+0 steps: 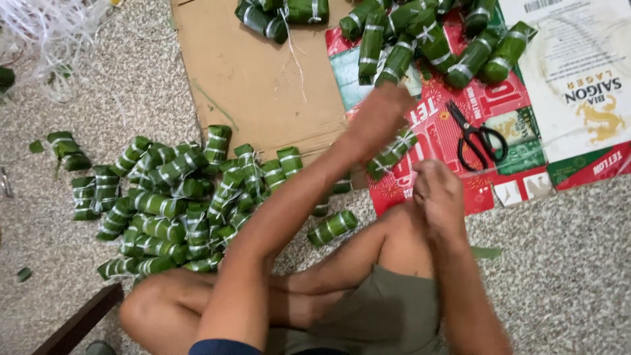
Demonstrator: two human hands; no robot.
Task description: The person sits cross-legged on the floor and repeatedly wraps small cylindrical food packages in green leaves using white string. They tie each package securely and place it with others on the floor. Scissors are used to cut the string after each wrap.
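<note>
My left hand is blurred and closed around a small green leaf-wrapped roll bound with white string, held above my bent knee. My right hand is just below and right of it, fingers pinched on the thin white string that runs off to the right. Black scissors lie on flattened red cardboard right of my hands. A big heap of finished leaf rolls lies on the floor to my left. One roll lies alone near my knee.
More tied rolls lie at the top on the red and white flattened boxes, a few others on brown cardboard. A tangle of white string sits top left. The floor is speckled stone. A dark wooden edge shows bottom left.
</note>
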